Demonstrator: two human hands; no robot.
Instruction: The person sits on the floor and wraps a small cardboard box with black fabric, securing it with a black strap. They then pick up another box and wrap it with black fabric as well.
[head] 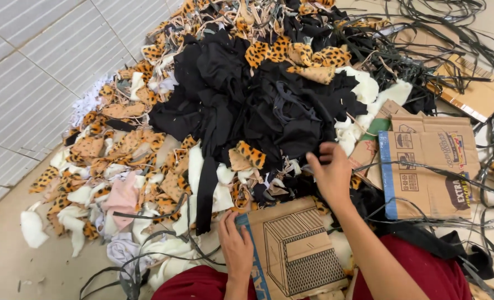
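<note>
Black cloth scraps (269, 105) fill the middle of the frame, and your right hand (331, 176) reaches into their lower edge, fingers spread apart and touching dark fabric, nothing clamped that I can make out. Your left hand (236, 247) sits at the bottom centre, fingers together, pressed flat on the near corner of a cardboard sheet (297, 250) lying across your lap. Leopard-print pieces (119, 144) and white scraps (86, 222) spill toward the left over the tiled floor (36, 66), a pink piece (123, 197) among them. Another flattened cardboard box (430, 166) lies at the right, under loose black strips (480, 33). Judging by the heap, everything is mixed together; no separate sorted pile shows, so most of it looks untouched.
</note>
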